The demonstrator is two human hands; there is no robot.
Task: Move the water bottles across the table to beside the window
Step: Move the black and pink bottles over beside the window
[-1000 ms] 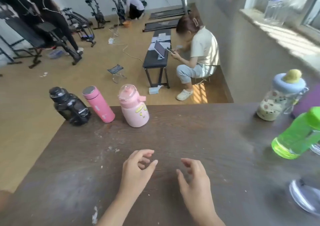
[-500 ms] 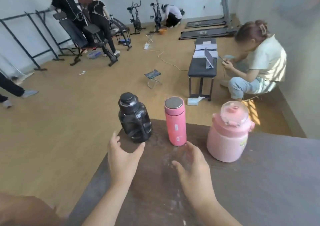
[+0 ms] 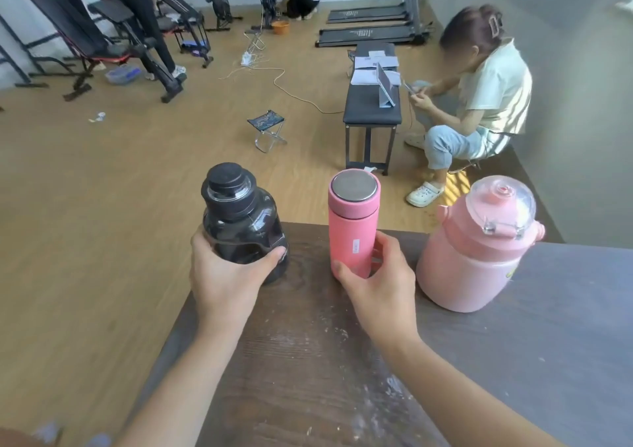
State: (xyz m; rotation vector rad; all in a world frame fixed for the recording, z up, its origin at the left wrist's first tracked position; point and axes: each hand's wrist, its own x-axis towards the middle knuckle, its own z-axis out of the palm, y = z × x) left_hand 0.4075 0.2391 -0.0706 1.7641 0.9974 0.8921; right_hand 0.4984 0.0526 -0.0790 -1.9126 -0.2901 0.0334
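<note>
Three bottles stand at the far left corner of the dark wooden table. My left hand wraps the lower body of the black jug bottle, thumb on its front. My right hand grips the base of the slim pink flask with a metal cap. To their right a fat pink jug with a clear lid stands untouched. The window and the bottles beside it are out of view.
The table's left edge and far edge run close to the bottles, with wooden floor beyond. A person sits on a low seat by a black bench. A small folding stool and gym machines stand farther off.
My view has swung left and closer to the three bottles. Both hands, which were open above the table, have reached forward and closed, the left on the black bottle and the right on the pink flask.
</note>
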